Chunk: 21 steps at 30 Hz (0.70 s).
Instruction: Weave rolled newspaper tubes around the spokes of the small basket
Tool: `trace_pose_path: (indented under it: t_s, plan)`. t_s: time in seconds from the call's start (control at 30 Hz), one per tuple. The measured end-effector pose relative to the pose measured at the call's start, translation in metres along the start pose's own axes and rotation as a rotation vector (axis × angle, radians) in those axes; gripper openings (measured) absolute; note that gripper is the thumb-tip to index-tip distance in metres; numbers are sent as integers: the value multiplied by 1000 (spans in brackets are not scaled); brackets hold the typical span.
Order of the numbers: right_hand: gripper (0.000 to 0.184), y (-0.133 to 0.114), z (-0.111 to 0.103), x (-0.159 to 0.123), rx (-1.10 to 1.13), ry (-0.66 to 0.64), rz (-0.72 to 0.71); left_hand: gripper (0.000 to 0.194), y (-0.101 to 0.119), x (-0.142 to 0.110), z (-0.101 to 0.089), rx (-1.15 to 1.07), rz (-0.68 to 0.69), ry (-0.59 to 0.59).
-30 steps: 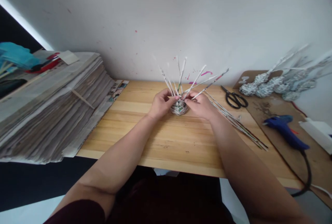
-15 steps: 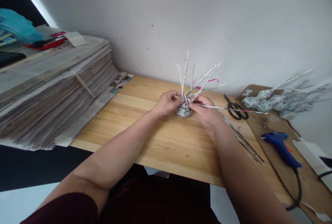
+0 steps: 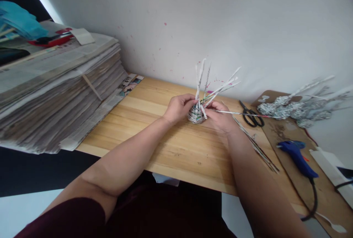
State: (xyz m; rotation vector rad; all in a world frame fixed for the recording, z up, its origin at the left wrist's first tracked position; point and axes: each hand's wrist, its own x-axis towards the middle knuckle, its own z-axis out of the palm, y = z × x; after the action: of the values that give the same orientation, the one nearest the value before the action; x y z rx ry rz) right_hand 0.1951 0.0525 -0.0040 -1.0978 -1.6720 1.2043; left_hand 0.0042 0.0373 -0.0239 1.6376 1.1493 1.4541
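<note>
Probably light, springy and easily crushed, so best held low round its sides, the woven paper basket (image 3: 195,116) stood nearer the bench's (image 3: 176,153) back edge, the left hand (image 3: 179,110) pinching its rim, the right hand (image 3: 221,117) a paper strand (image 3: 234,112).

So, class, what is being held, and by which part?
The basket, by its upper part, between the left hand and the right hand.
</note>
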Motion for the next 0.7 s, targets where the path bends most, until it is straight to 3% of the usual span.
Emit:
trace_pose_path:
  t_s: [0.3,0.53,0.63,0.7]
  plan:
    - [22,3,-1,0,-27,0,-4,17,6,-3,0,-37,-60,-51]
    - [19,0,4,-2,-43,-8,-12,26,3,-1,4,-115,-165,101]
    - [20,3,5,-1,-54,8,-10,24,4,-3,3,-43,-113,104]
    - [21,4,4,-1,-59,4,-20,16,8,-4,0,11,-69,29]
